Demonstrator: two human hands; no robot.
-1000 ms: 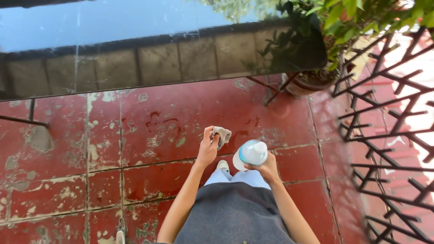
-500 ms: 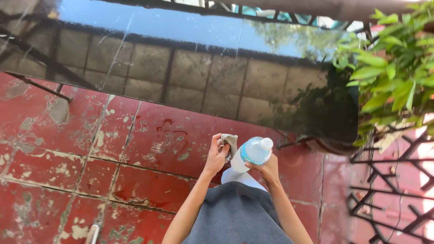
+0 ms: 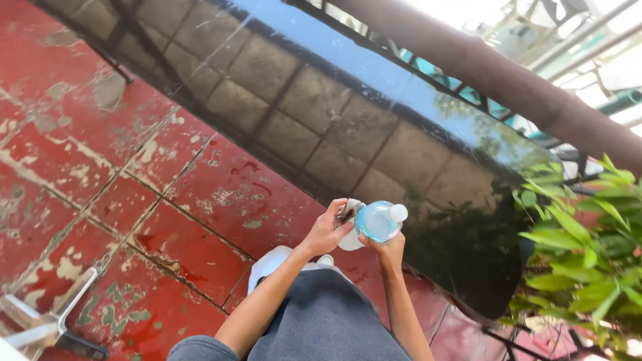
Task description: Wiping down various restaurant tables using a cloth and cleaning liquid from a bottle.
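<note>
My left hand (image 3: 326, 230) holds a small crumpled grey-white cloth (image 3: 349, 212) up in front of me. Beside it, my right hand (image 3: 388, 249) grips a pale blue plastic bottle (image 3: 376, 222) with a white cap, touching the cloth. Both hands are raised above my grey trousers and a white shoe (image 3: 267, 262), just in front of the dark glossy glass tabletop (image 3: 348, 107).
Worn red floor tiles (image 3: 100, 180) with peeling paint spread to the left. A metal-handled tool (image 3: 57, 327) lies at the lower left. A green leafy plant (image 3: 582, 247) stands at the right, with a thick railing (image 3: 508, 73) beyond the glass.
The view has swung to the right and tilted, bringing the glass tabletop closer. Both hands keep the cloth and bottle together, now nearer the glass edge.
</note>
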